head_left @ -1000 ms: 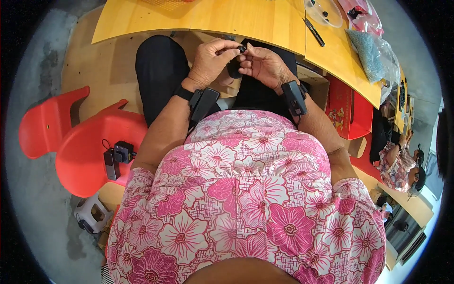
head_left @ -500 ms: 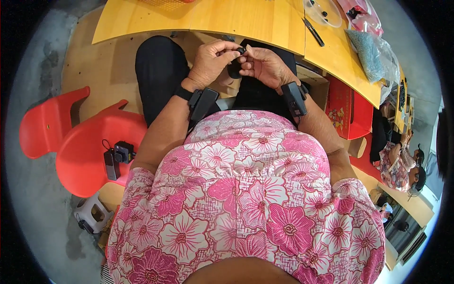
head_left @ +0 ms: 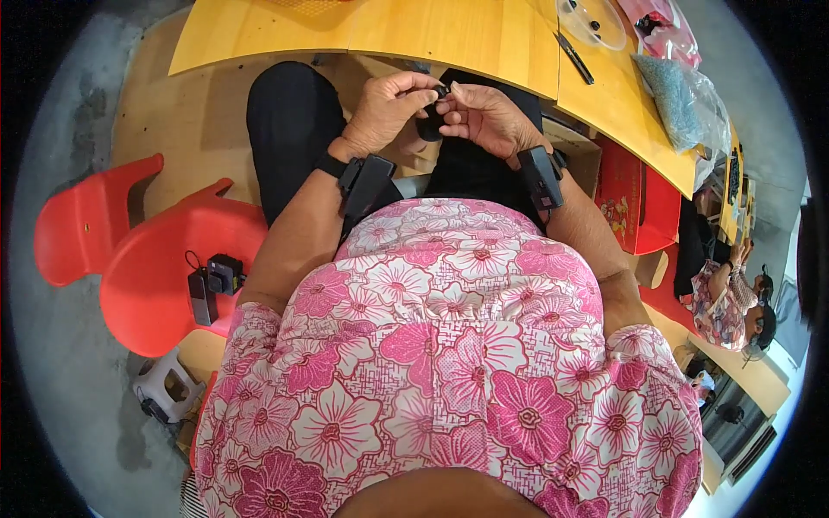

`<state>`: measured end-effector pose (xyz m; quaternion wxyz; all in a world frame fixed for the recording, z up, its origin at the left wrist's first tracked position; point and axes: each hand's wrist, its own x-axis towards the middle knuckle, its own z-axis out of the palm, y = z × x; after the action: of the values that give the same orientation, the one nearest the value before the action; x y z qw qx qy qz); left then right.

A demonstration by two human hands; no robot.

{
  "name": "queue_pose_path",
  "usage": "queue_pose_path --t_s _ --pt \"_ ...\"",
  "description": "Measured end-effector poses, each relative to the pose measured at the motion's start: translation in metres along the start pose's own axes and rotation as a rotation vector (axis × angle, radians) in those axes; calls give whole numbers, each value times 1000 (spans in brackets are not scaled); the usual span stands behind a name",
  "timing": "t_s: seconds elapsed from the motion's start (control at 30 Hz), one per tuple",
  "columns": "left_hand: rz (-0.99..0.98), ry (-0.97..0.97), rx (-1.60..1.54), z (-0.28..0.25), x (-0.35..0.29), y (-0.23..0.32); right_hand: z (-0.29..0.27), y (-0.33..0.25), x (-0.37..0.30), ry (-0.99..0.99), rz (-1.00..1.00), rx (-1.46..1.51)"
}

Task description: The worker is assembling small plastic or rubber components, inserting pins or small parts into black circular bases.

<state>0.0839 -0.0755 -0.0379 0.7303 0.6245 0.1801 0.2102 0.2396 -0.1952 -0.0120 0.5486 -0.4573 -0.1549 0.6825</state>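
So both hands are up over the lap, just short of the near edge of the yellow surface (head_left: 449,39), working on one tiny black piece (head_left: 442,91). It's right between the fingertips, too small and too covered for me to tell what it is. The left hand (head_left: 386,110) has it pinched between thumb and index finger, pretty much closed, other fingers tucked in. The right hand (head_left: 490,118) meets it from the other side, thumb and fingertips closed on it, with the remaining fingers loosely curled and the palm partly showing. Each wrist has a chunky black box strapped on, left one (head_left: 367,186) and right one (head_left: 541,179).

On the surface, off to the right, there's a black pen (head_left: 574,58) lying at a slant, just beside a clear tub (head_left: 612,34) with a few small black bits (head_left: 596,26) in it. Next to those, a clear bag of blue-grey stuff (head_left: 669,99) sits by the right edge, with a pink bag (head_left: 663,30) behind it. Under that end there's a red box (head_left: 635,194).

Over on the left, two red chairs stand on the floor, and the nearer chair (head_left: 142,298) has a couple of black gadgets (head_left: 226,274) on its seat.
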Motion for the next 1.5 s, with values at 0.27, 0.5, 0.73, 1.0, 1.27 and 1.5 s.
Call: queue_pose_path --t_s 0.27,0.5,0.73,1.0,1.27,1.5 --pt "-46 -33 -44 -3 1 -5 1 0 -1 -10 11 -6" --pt "-139 -92 -9 -6 0 -4 -3 1 1 -69 56 12" --pt "-103 -83 62 -7 -2 3 -1 7 1 -93 98 95" --pt "-90 -69 -20 -6 -4 0 -4 15 3 -141 51 184" --pt "-126 -57 -78 -9 -4 -5 -3 17 5 -167 64 244" --pt "-112 -77 -112 -8 -2 -7 -8 20 8 -175 40 295"
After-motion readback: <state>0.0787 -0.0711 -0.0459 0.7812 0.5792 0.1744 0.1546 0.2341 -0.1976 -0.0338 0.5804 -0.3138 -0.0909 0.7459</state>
